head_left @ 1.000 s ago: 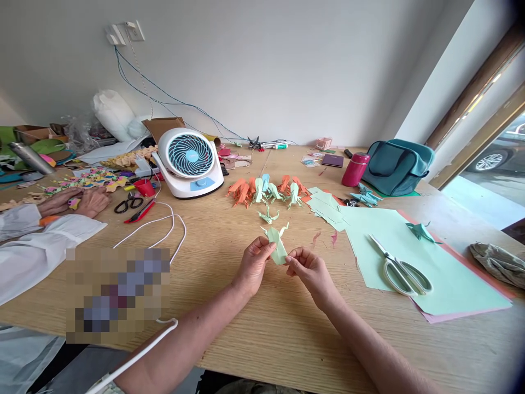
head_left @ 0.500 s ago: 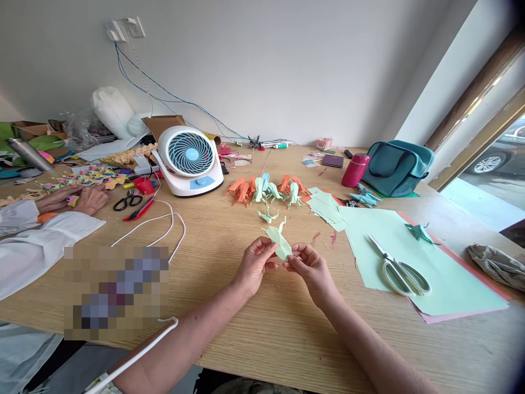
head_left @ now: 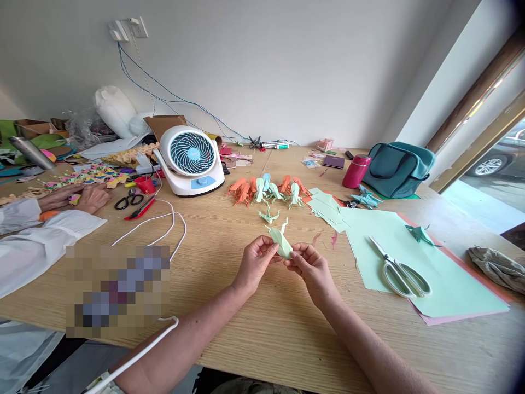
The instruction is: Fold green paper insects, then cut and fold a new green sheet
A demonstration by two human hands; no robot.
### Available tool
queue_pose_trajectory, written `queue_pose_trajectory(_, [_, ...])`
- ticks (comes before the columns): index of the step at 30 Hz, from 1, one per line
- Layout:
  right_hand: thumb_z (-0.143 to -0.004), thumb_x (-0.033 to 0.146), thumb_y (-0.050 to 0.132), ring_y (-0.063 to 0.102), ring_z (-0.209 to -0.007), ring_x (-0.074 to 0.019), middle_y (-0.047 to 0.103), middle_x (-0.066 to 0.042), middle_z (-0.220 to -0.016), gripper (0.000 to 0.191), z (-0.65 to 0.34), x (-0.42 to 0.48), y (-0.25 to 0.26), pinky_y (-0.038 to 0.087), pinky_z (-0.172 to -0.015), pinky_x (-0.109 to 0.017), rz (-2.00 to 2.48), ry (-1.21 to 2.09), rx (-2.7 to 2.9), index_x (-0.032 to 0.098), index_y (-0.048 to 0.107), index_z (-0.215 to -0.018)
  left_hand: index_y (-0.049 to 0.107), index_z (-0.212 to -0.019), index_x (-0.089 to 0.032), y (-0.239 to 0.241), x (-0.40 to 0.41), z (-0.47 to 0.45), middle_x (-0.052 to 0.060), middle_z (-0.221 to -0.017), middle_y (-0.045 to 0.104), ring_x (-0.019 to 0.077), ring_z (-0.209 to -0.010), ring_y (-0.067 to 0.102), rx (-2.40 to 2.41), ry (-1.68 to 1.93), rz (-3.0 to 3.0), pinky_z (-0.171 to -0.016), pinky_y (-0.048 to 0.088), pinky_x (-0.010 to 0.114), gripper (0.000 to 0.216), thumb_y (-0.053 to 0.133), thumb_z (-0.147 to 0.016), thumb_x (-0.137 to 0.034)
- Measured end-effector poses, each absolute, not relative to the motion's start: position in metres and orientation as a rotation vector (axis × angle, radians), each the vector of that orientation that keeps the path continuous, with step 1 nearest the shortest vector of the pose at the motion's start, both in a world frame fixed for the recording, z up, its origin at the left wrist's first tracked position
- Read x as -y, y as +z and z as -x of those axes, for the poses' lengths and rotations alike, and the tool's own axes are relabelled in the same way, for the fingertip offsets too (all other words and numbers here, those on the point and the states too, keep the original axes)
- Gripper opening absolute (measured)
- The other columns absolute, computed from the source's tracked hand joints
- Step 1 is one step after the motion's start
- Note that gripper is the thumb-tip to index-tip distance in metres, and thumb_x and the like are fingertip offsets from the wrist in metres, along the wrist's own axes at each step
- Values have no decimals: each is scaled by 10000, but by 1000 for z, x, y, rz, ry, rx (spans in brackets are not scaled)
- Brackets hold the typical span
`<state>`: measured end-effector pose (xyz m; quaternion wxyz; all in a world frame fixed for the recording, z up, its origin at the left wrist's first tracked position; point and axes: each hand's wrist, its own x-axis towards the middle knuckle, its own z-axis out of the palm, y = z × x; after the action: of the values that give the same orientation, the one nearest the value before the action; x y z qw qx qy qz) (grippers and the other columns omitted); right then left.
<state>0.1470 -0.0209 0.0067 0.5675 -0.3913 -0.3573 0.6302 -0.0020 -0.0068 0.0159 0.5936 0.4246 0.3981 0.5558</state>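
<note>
1. Pinching the folded pale-green paper (head_left: 281, 241) between them, the left hand (head_left: 255, 261) grips its near left edge and the right hand (head_left: 312, 269) its near end.
2. From where I stand it looks feather-light, crisp along the creases, easily crumpled; the thin prong (head_left: 284, 224), pointing away from both hands, seems most fragile.
3. Best hold: the broad, layered body.

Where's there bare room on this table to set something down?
The table is bare between the white cord and the left hand, and between the right forearm and the green sheet. It's crowded around the paper figures, around the co-worker's hands and left of the fan.
</note>
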Motion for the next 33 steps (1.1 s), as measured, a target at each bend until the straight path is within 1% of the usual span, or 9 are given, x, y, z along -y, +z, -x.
queue_pose_trajectory(6, [-618, 417, 868, 648, -623, -124, 674, 27, -686, 374, -147, 21, 7, 513, -661, -270, 906, 1528, 822, 202, 613, -789, 609, -785, -148, 19, 8, 2, 6, -810, 637, 134, -762, 617, -919, 1285, -1005, -697, 577, 276, 318, 792, -704, -396])
queue_pose_trajectory(13, [-624, 408, 862, 621, -653, -107, 663, 11, -719, 324, -146, 21, 6, 499, -690, -252, 917, 1550, 858, 173, 686, -761, 623, -803, -149, 16, 6, 3, -4, -816, 628, 107, -747, 597, -836, 1263, -924, -689, 559, 239, 306, 816, -690, -356])
queue_pose_trajectory(16, [-631, 402, 861, 598, -631, -99, 646, 21, -706, 312, -148, 21, 7, 486, -662, -241, 886, 1546, 865, 184, 682, -766, 613, -829, -155, 17, 5, 5, 24, -905, 664, 118, -778, 618, -785, 1194, -940, -655, 544, 219, 294, 795, -724, -361])
queue_pose_trajectory(19, [-645, 411, 850, 560, -602, -90, 630, 17, -704, 310, -150, 20, 9, 474, -627, -237, 872, 1557, 912, 178, 686, -770, 618, -942, -162, 21, 4, 9, 71, -1037, 690, 127, -797, 639, -716, 1074, -980, -575, 503, 182, 322, 765, -760, -384])
queue_pose_trajectory(21, [-657, 415, 841, 545, -598, -87, 623, 14, -715, 312, -150, 20, 10, 474, -622, -238, 872, 1575, 940, 174, 691, -785, 621, -985, -161, 22, 3, 11, 85, -1047, 700, 125, -765, 645, -681, 1024, -991, -546, 480, 175, 359, 760, -763, -406])
queue_pose_trajectory(24, [-678, 408, 827, 567, -643, -104, 640, 0, -780, 312, -149, 21, 11, 494, -664, -264, 853, 1571, 993, 185, 688, -847, 626, -967, -156, 21, 1, 12, 85, -1017, 711, 135, -742, 656, -653, 1043, -997, -591, 507, 212, 356, 755, -766, -420])
queue_pose_trajectory(27, [-669, 387, 833, 609, -761, -147, 664, -18, -875, 338, -145, 22, 8, 517, -733, -301, 826, 1458, 1083, 215, 670, -910, 623, -945, -166, 19, 1, 12, 69, -1016, 713, 145, -787, 668, -665, 1130, -979, -658, 530, 239, 305, 749, -782, -390])
queue_pose_trajectory(29, [-687, 385, 820, 615, -803, -165, 665, -21, -876, 320, -142, 22, 4, 522, -749, -312, 834, 1328, 1135, 228, 652, -910, 620, -940, -171, 18, 2, 11, 60, -1022, 711, 140, -799, 671, -681, 1169, -970, -676, 528, 235, 280, 748, -788, -369])
queue_pose_trajectory(33, [-773, 357, 761, 607, -794, -163, 655, -22, -867, 228, -139, 23, -5, 510, -752, -314, 876, 1146, 1196, 231, 636, -916, 630, -933, -172, 19, 5, 7, 54, -1023, 710, 133, -815, 661, -691, 1218, -948, -692, 517, 231, 281, 766, -771, -357])
